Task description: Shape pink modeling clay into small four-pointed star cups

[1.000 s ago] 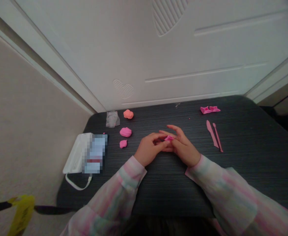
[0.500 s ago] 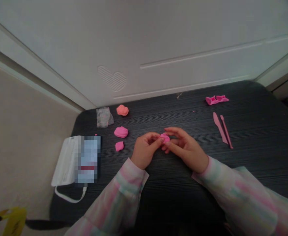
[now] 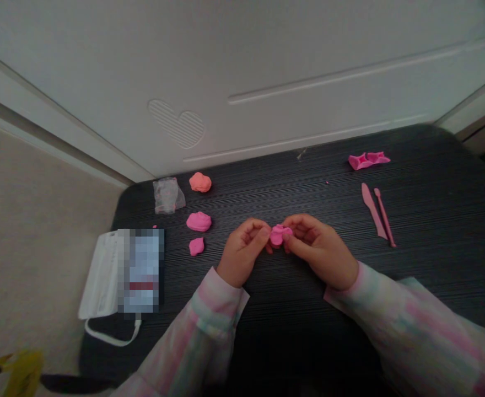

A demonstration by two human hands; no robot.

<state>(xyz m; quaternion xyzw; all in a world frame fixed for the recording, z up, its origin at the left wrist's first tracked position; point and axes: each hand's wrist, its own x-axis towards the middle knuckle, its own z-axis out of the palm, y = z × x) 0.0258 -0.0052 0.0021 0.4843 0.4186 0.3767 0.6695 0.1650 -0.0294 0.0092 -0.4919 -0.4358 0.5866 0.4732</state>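
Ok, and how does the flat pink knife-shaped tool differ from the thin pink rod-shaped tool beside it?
The flat pink knife-shaped tool has a broad blade, while the thin pink rod-shaped tool is narrow, with a small rounded tip at its far end. The knife-shaped tool looks paler; the rod-shaped tool looks a deeper pink. Both lie on the dark table.

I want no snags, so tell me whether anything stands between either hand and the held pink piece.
Nothing visible does: the left hand and right hand both touch the held pink piece. The larger pink lump lies off left, the knife-shaped tool off right.
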